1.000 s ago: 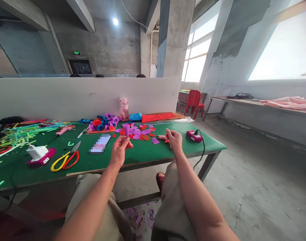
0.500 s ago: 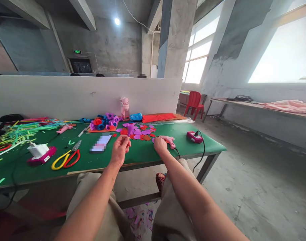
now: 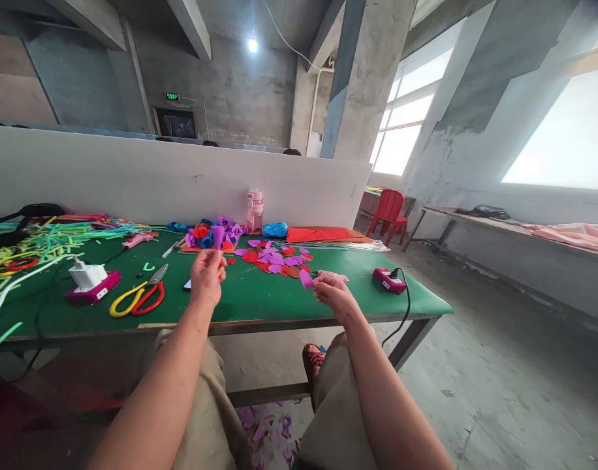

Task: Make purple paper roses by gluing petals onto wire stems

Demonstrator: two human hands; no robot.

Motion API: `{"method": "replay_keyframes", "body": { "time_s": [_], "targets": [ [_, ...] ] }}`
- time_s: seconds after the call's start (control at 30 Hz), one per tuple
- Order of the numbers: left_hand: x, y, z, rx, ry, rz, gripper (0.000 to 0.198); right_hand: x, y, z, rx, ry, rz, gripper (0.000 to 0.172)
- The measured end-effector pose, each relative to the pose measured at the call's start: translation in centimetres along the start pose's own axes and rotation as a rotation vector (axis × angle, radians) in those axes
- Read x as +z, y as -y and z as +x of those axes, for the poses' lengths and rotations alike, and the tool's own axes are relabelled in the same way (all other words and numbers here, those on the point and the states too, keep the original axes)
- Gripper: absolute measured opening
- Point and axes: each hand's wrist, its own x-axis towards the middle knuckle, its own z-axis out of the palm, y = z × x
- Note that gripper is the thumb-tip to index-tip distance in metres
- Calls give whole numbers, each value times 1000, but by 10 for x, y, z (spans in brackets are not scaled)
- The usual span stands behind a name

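Note:
My left hand (image 3: 208, 277) pinches a purple paper flower (image 3: 217, 236) by its base, held upright above the table. Between the fingertips of my right hand (image 3: 334, 294) is a single purple paper petal (image 3: 306, 279). Just behind that hand lies a pink glue gun (image 3: 332, 277), partly hidden by it. Loose purple and red petals (image 3: 274, 258) are spread over the green table in front of both hands. Beyond my left hand sits a heap of finished-looking purple, red and blue flowers (image 3: 235, 230). A phone (image 3: 187, 285) is mostly covered by my left hand.
Scissors (image 3: 142, 297) with yellow and red handles lie at the left, near a magenta power box with a white plug (image 3: 89, 277). Another magenta box (image 3: 390, 280) with a cord stands at the right. Coloured strips (image 3: 59, 238), a pink bottle (image 3: 254, 212) and red paper (image 3: 323, 235) line the back.
My left hand has moved left with the purple flower, now over the phone. My right hand has lifted a little and moved right, bringing the purple petal into plain view. The camera has turned slightly.

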Motion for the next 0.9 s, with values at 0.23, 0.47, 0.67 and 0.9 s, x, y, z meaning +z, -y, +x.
{"method": "replay_keyframes", "body": {
  "time_s": [0.23, 0.47, 0.67, 0.9],
  "targets": [
    [35, 26, -36, -380, 288, 261, 42, 22, 3, -9, 175, 272, 573, 25],
    [50, 33, -53, -451, 422, 352, 46, 43, -3, -8, 216, 278, 443, 25],
    [49, 43, -53, -344, 369, 465, 29, 48, 1, -11, 197, 250, 375, 31],
    [43, 59, -48, -193, 407, 578, 21, 63, -8, -9, 23, 209, 188, 34]
  ]
}}
